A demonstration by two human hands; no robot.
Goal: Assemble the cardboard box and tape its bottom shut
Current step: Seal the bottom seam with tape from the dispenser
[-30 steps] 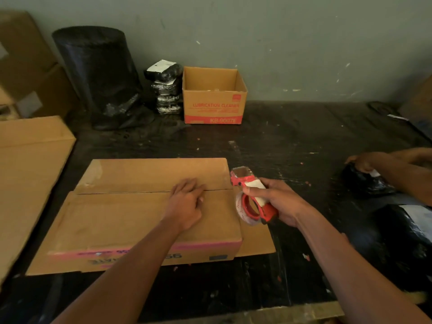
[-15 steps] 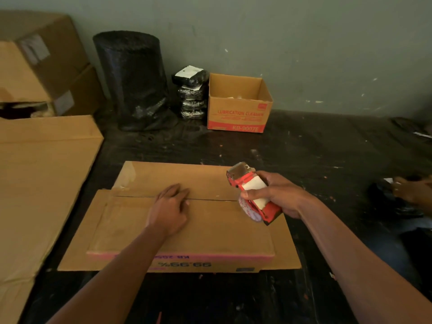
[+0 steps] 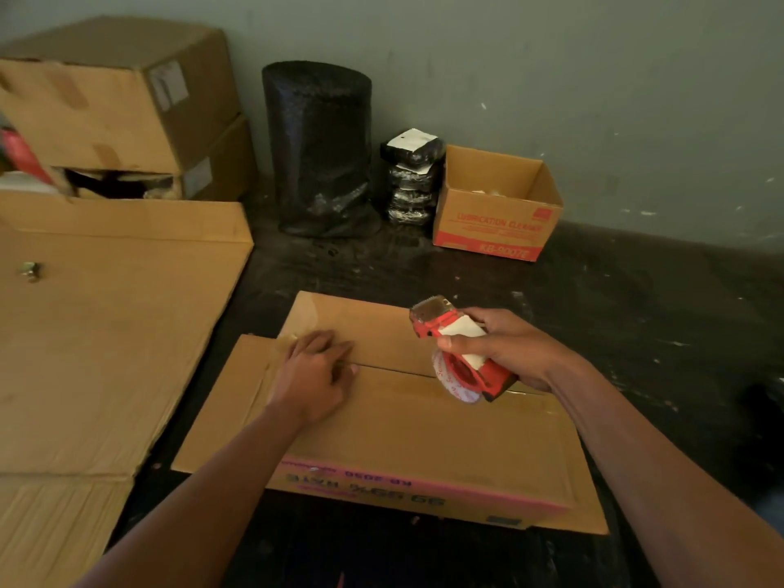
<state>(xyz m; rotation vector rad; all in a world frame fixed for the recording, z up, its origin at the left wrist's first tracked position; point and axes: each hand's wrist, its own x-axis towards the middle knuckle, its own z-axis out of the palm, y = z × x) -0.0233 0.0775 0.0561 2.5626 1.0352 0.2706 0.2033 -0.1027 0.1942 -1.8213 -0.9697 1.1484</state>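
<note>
Dim, flat indoor light is leaving the table near black; wide-angle lens is bending edges, w/ corners going soft.

Left hand pressed flat on the cardboard box, fingertips at the seam between the two closed flaps. Right hand wrapped around a red tape dispenser, grip above the seam's right end, serrated blade tilted up and away, tape roll hanging just below the thumb. Beyond the grip on the dark counter: an open lubrication cleaner carton, stacked black packets, a black wrapped roll. Left of the grip, flat cardboard sheets.
</note>
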